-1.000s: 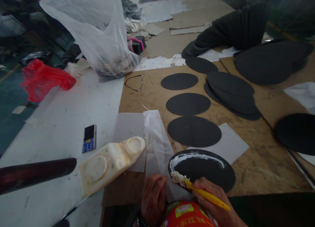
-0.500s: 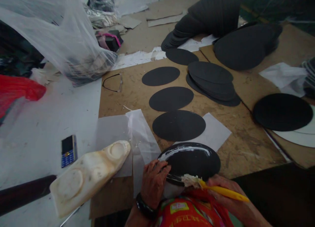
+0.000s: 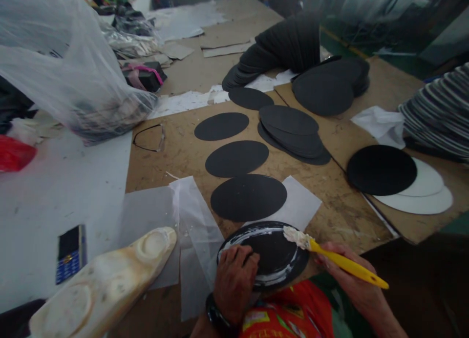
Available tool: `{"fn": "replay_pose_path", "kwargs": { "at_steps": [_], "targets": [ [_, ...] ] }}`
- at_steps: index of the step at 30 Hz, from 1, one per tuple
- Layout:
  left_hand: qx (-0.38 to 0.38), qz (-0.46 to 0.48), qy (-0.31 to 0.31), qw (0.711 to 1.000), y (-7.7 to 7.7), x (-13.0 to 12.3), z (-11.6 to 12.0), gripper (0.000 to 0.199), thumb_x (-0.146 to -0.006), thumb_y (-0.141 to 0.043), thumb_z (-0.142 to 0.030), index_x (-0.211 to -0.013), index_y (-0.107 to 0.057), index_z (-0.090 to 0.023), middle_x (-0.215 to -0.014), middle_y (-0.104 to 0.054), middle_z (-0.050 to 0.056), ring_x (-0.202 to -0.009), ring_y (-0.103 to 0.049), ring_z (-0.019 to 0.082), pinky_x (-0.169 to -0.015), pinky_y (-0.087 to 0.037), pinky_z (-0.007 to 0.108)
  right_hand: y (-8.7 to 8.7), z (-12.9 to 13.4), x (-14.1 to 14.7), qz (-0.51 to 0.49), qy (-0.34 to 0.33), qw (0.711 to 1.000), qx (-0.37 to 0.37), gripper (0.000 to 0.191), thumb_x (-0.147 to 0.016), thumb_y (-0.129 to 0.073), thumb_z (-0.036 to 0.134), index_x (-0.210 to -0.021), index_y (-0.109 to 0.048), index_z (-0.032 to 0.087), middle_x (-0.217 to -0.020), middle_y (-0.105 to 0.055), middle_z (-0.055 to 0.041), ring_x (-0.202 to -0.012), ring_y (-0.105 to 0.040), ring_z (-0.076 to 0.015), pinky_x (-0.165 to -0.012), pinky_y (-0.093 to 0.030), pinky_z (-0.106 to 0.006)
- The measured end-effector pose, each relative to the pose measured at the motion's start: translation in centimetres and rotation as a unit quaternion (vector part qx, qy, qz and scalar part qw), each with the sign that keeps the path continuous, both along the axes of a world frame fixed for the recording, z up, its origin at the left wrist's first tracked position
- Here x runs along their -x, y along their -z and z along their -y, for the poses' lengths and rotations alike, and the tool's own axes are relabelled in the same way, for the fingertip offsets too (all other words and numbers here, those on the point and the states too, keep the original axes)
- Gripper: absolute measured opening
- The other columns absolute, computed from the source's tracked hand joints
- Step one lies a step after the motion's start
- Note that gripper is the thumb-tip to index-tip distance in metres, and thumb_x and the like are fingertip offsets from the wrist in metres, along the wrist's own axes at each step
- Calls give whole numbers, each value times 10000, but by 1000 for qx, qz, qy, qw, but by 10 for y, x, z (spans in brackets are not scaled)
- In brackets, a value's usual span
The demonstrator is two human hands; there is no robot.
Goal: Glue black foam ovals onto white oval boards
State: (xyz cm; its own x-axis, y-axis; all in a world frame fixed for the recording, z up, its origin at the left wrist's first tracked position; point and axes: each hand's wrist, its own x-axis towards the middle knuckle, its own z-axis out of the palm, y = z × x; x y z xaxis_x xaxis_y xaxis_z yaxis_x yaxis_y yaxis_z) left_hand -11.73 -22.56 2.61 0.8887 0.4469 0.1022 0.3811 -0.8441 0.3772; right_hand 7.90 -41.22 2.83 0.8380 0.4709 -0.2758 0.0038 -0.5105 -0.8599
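My right hand [image 3: 348, 272] grips a brush by its yellow handle [image 3: 361, 273]. The brush's whitish, caked bristles touch the upper right edge of a black oval sheet [image 3: 271, 252]. Wet white paste lies in streaks round most of that oval's rim. On its left part rests my left hand [image 3: 236, 277], fingers spread and pressing down, with a black band on the wrist. Just beyond lie more dark ovals, the nearest one [image 3: 249, 197] partly over a sheet of white paper [image 3: 302, 203].
Stacked dark ovals [image 3: 289, 133] and a fanned pile [image 3: 282, 45] stand farther back. At left are a pale plastic container [image 3: 106, 284], a keypad phone [image 3: 71, 254], glasses [image 3: 149, 137] and a clear bag [image 3: 91, 84]. White ovals [image 3: 432, 201] lie at right; striped material [image 3: 439, 113] is behind them.
The brush has moved from the oval's near edge to its upper right edge, and more of the rim bears white paste. The left hand now reaches farther onto the oval. The view has shifted.
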Motion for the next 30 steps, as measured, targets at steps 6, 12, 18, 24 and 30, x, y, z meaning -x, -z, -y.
{"fn": "replay_pose_path", "kwargs": {
  "at_steps": [6,12,18,24,30],
  "targets": [
    [14,-40,53,998,14,-14,10,393,-739,-647,-217,-1115,-568,-303,-1223,-545,7,-1057,-492,247,-849,-447,409,5,-59,21,0,-146,989,-33,220,-734,-622,399,-839,-662,210,-727,-701,-27,-645,-662,-187,-598,-536,-270],
    [33,-63,47,996,16,-10,10,442,-738,-657,-223,-1154,-545,-321,-1258,-524,-3,-1086,-484,249,-875,-443,429,8,-31,8,122,-108,987,4,251,-729,-643,425,-828,-666,195,-774,-714,-43,-669,-671,-185,-630,-552,-251],
    [79,-98,34,992,10,-13,10,420,-773,-619,-197,-1162,-535,-331,-1283,-504,-12,-1131,-463,247,-917,-423,447,4,40,24,224,-99,969,21,227,-726,-674,351,-891,-652,197,-797,-716,-29,-654,-682,-169,-645,-558,-189],
    [79,-97,38,991,8,-15,8,415,-767,-629,-202,-1154,-542,-325,-1268,-505,0,-1120,-467,255,-904,-427,454,-13,28,68,237,-177,955,32,169,-785,-600,365,-824,-659,211,-739,-714,-20,-600,-679,-160,-594,-546,-169],
    [85,-91,47,991,12,-13,8,385,-791,-611,-250,-1162,-536,-320,-1282,-493,7,-1130,-452,263,-912,-410,470,-17,22,63,249,-107,958,94,277,-791,-559,472,-709,-627,217,-586,-664,14,-454,-620,-122,-454,-499,-148]
  ]
}}
